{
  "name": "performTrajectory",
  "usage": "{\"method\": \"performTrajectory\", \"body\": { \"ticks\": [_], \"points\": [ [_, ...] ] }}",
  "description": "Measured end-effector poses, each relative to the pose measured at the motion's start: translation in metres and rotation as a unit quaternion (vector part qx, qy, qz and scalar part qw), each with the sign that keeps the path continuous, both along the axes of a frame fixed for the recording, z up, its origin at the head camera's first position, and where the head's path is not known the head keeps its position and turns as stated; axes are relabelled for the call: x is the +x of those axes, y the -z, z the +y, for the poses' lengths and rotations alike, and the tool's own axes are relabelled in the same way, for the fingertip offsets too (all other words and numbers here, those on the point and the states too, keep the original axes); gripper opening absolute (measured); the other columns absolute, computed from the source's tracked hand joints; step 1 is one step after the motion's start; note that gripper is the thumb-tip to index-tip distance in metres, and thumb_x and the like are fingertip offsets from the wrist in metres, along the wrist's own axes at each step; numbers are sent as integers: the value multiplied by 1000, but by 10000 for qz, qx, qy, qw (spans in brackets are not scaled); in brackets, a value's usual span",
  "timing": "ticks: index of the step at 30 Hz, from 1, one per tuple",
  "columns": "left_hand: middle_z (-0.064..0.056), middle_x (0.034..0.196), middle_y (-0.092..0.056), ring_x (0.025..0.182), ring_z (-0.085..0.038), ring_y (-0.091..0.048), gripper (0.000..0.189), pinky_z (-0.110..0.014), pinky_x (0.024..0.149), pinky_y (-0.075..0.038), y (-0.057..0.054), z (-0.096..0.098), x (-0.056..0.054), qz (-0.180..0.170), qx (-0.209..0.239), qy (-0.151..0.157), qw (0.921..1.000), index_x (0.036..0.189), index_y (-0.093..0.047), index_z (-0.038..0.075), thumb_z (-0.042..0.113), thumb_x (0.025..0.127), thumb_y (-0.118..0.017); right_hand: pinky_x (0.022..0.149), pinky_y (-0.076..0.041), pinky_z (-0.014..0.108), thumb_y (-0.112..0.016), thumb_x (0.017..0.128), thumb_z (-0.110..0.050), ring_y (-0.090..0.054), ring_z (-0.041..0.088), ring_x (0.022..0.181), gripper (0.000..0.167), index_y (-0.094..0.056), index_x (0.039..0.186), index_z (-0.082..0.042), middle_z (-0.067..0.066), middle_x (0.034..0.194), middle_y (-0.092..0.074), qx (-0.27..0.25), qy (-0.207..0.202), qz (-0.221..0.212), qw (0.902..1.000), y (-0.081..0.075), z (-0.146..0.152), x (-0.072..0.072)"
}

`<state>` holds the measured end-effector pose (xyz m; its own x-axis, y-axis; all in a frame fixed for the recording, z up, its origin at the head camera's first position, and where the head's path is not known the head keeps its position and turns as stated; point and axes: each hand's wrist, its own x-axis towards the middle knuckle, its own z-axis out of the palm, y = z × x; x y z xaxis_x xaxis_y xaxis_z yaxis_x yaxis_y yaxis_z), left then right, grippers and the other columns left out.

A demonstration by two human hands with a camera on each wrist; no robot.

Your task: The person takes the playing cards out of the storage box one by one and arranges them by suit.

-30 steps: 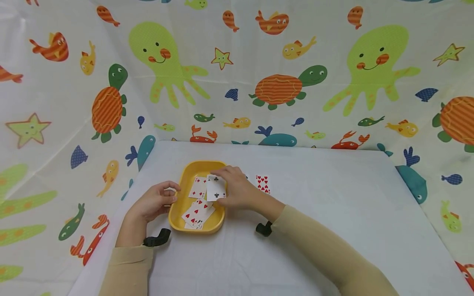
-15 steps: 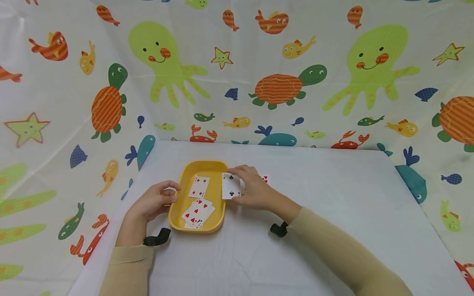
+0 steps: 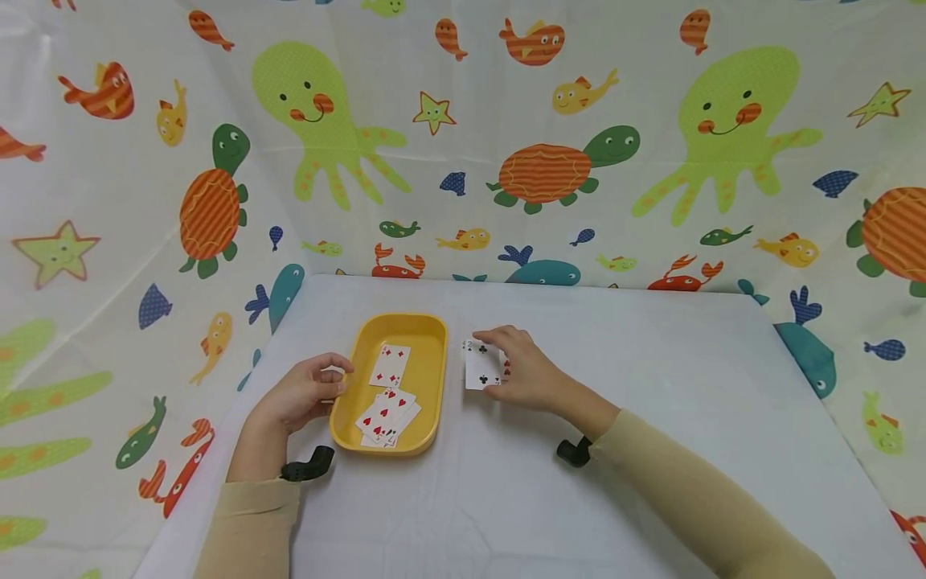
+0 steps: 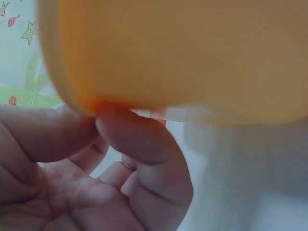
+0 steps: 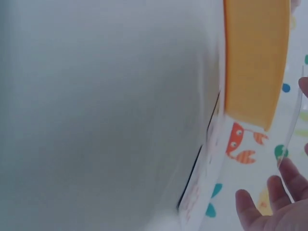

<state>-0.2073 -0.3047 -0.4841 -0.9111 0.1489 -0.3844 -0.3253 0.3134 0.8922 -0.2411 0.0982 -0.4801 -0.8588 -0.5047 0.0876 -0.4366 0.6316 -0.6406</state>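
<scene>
A yellow tray (image 3: pixel 427 394) stands on the white table with several playing cards inside. At its left rim my left hand (image 3: pixel 304 396) pinches the edge between thumb and finger; the left wrist view shows the fingertips (image 4: pixel 120 120) at the tray's corner. To the right of the tray my right hand (image 3: pixel 526 371) holds a two of clubs (image 3: pixel 481 367) face up, gripped by its edges. That card shows edge-on in the right wrist view, above the table. Beneath it lie other cards, mostly hidden by the held card and the hand; red pips (image 3: pixel 506 368) peek out beside the fingers.
Inside the tray, a four of diamonds (image 3: pixel 390 366) lies apart from an overlapping pile of cards topped by hearts (image 3: pixel 386 412). A sea-animal cloth (image 3: pixel 542 173) hangs behind and left of the white table (image 3: pixel 651 386). Each wrist wears a black camera.
My right hand has carried the two of clubs out of the tray, rightward past its rim, to over the cards on the table. The left hand and tray have stayed put.
</scene>
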Motion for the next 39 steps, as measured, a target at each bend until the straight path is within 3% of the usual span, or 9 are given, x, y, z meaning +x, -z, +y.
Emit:
{"method": "performTrajectory", "body": {
  "ticks": [16, 39],
  "points": [
    [-6, 98, -64, 90, -23, -64, 35, -27, 78, -62, -2, 1, 2, 4, 3, -30, 10000, 137, -56, 3, 12, 105, -67, 118, -46, 56, -92, 82, -23, -50, 31, 141, 88, -50, 159, -21, 6, 155, -54, 209, 187, 132, 9995, 18, 42, -3],
    [-7, 100, -64, 91, -23, -64, 35, -27, 78, -62, -3, 3, 3, -6, -24, -93, 10000, 138, -55, 3, 11, 105, -65, 121, -43, 62, -92, 83, -19, -48, 39, 147, 89, -47, 160, -15, 14, 160, -52, 790, 520, -155, 9954, 26, 88, -28]
  ]
}}
